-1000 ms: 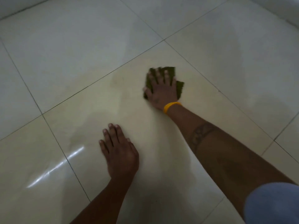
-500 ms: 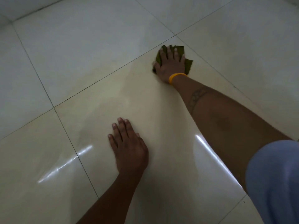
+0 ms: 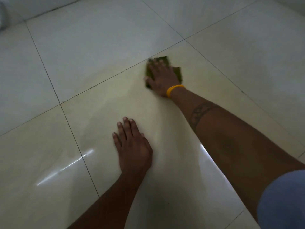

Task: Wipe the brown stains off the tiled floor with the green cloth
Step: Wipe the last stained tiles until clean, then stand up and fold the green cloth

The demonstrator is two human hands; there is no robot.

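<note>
Right-hand grip [image 3: 162, 78]: palm and spread, fairly straight fingers press flat on the green cloth [image 3: 177, 72], pinning it to the tiled floor [image 3: 92, 47] rather than closing round it; the fingertips are blurred, so their exact lie cannot be told. A yellow wristband [image 3: 174, 90] marks this wrist. Left hand [image 3: 132, 146]: laid flat on the floor nearer the person, fingers straight and together, holding nothing, apparently a support.

Position: the cloth lies at the far corner of the cream tile, just beside the grout line [image 3: 105, 80], well apart from the left hand.

Progress: a faint brownish-yellow film [image 3: 115, 100] spreads across the cream tile between the cloth and the left hand, with a small darker patch [image 3: 71, 155] near the left grout line. Judged from this, wiping is under way but the tile is not yet clean; much of the tinted area remains.

Orientation: the cloth is crumpled and mostly covered, its edges showing past the fingertips and on the right side. Its long axis appears to run with the hand, pointing away from the person, though this is uncertain.
</note>
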